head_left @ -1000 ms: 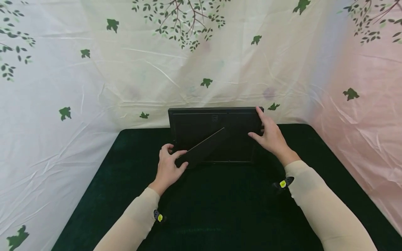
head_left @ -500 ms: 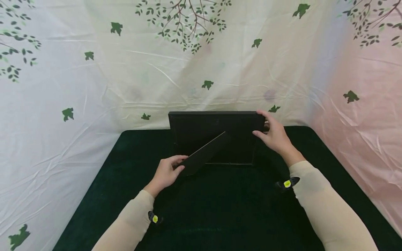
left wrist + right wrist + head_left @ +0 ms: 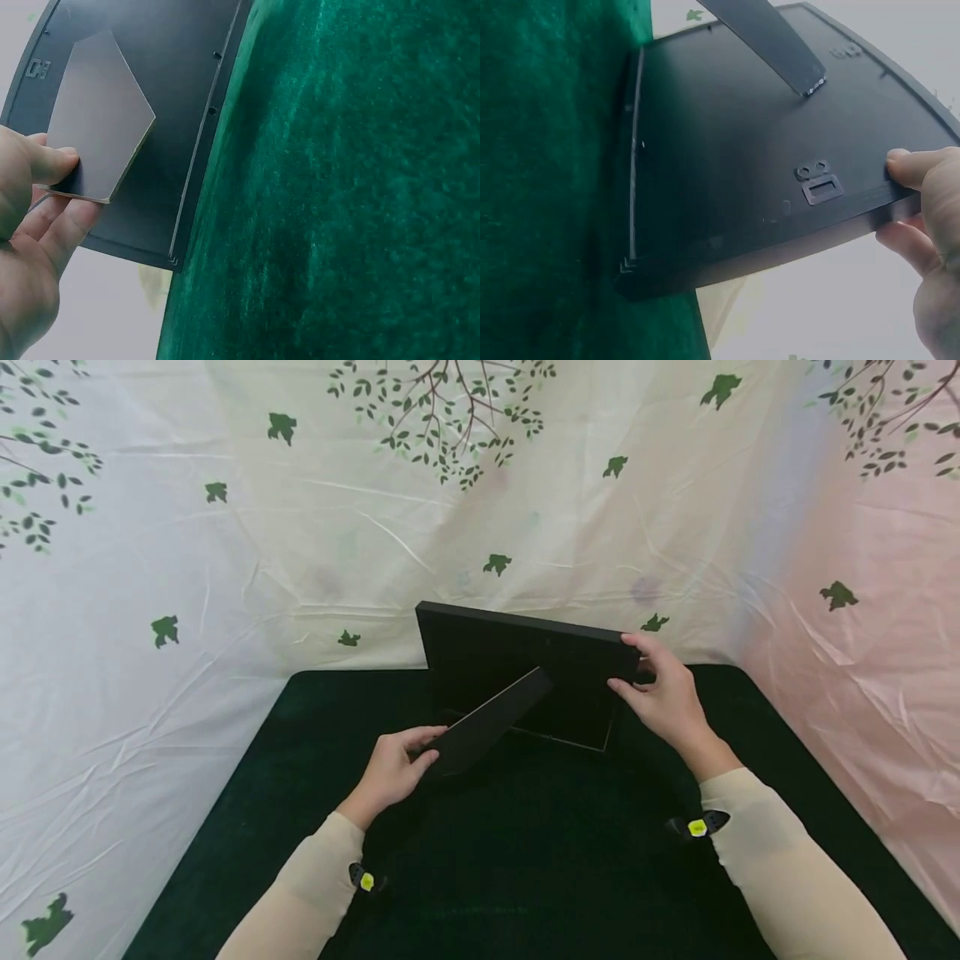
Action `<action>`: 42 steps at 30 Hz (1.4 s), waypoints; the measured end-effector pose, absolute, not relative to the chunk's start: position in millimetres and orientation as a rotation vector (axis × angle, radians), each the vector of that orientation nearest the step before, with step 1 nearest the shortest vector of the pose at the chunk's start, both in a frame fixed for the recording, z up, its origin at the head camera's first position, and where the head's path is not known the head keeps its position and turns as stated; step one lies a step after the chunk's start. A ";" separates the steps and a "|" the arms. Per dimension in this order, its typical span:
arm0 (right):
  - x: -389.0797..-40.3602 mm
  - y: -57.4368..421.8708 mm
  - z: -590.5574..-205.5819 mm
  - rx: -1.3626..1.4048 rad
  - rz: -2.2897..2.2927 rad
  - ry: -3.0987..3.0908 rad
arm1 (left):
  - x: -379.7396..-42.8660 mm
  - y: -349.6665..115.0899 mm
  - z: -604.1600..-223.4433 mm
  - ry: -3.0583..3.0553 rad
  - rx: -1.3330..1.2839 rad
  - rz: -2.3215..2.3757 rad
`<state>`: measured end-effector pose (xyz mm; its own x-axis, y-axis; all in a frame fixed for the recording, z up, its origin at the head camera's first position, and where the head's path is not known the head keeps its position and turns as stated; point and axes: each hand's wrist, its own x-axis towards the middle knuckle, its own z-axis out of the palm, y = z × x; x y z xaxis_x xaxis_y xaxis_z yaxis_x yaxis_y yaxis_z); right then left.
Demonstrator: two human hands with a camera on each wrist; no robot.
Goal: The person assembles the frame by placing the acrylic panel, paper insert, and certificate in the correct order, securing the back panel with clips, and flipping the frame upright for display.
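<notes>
A black picture frame [image 3: 480, 652] stands with its back toward me near the far side of the table, tilted so its right side is lower. Its easel stand [image 3: 491, 718] sticks out from the backing toward the lower left. My left hand [image 3: 390, 768] pinches the free end of this stand between thumb and fingers, as the left wrist view also shows. At the upper right corner, my right hand [image 3: 663, 693] grips the frame's side edge, thumb on the back panel. A metal hanger [image 3: 823, 189] sits on the backing near that edge. The frame's front is hidden.
A dark green velvety cloth [image 3: 510, 860] covers the table. Close behind it hangs a pale curtain [image 3: 390, 543] printed with leaves and branches, with a pink part [image 3: 885, 677] on the right.
The left hand first touched the stand at the frame's lower left, then pinched its end and drew it outward. The frame has tilted, its left top corner rising and right side dropping.
</notes>
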<state>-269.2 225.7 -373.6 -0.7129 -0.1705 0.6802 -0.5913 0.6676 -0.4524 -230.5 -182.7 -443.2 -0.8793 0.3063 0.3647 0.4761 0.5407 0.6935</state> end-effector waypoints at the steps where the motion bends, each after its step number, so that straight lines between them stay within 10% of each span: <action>1: -267.6 224.4 -374.7 0.590 0.894 -2.262 | -230.0 -182.6 -442.7 -2.590 -0.651 -1.261; 42: -208.8 203.0 -353.3 1.066 1.218 -2.468 | -223.1 -212.8 -464.0 -2.735 -0.676 -1.277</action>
